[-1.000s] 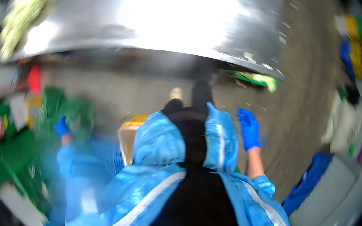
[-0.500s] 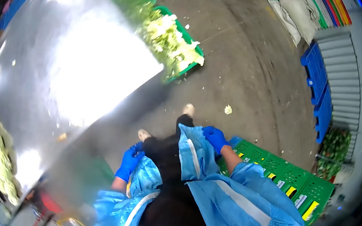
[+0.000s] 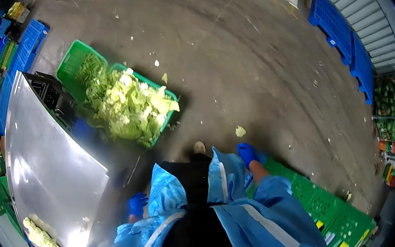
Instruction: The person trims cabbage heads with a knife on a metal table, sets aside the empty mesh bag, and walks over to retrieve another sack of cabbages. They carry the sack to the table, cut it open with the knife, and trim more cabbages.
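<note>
My left hand (image 3: 137, 205), in a blue glove, hangs beside the flap of my open blue jacket (image 3: 169, 189). Its fingers look loosely apart, with nothing seen in them. On the other side, my right hand (image 3: 247, 154), gloved too, is just off the jacket's other flap, fingers curled in with nothing visible in them. Below and right of it are green crates (image 3: 307, 191) with yellow and white labels. Ahead on the floor, a green crate (image 3: 171, 95) overflows with pale leaf trimmings (image 3: 133, 103). A loose leaf (image 3: 240, 131) lies near my right hand.
A shiny metal table (image 3: 54, 165) stands at left, with a row of pale vegetables (image 3: 40, 236) along its near edge. Another green crate (image 3: 69, 61) sits behind the trimmings. Blue pallets (image 3: 333, 24) lean by the ribbed wall, and a leaf scrap (image 3: 165, 78) lies on the floor.
My view has turned right, so the table and trimmings crate sit lower and further left. My right hand has come away from the jacket flap; my left hand has dropped lower.
</note>
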`<state>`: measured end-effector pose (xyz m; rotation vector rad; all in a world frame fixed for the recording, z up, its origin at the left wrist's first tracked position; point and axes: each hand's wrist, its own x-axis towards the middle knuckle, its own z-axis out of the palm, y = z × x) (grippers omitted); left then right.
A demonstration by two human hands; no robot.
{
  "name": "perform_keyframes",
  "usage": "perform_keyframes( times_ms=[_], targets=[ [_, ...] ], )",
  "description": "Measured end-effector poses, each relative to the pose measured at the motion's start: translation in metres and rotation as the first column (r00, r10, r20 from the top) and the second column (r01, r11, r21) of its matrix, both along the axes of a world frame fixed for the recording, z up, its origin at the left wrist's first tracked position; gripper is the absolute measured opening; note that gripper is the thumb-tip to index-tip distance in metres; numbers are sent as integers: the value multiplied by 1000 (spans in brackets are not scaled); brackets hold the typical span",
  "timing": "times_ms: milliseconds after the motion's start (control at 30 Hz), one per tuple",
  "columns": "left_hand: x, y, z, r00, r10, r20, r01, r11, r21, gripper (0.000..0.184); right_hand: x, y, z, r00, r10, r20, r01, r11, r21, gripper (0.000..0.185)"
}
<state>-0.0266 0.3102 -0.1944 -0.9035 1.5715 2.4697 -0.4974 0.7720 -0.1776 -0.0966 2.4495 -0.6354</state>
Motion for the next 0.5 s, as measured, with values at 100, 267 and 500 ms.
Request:
perform_keyframes(
  times_ms=[100,267,500],
  targets=[
    [-116,21,17,858,-86,506,408,712,-571,27,-57,-18,4,991,-111,73,110,994,16,23],
    [-225,-5,35,761,-441,476,634,347,-691,22,-151,-79,13,996,54,73,-43,988,-145,22],
    [-459,-107,-75,829,-173,532,530,548,-647,26,-307,-117,-11,989,140,-42,-140,990,11,24]
  ],
)
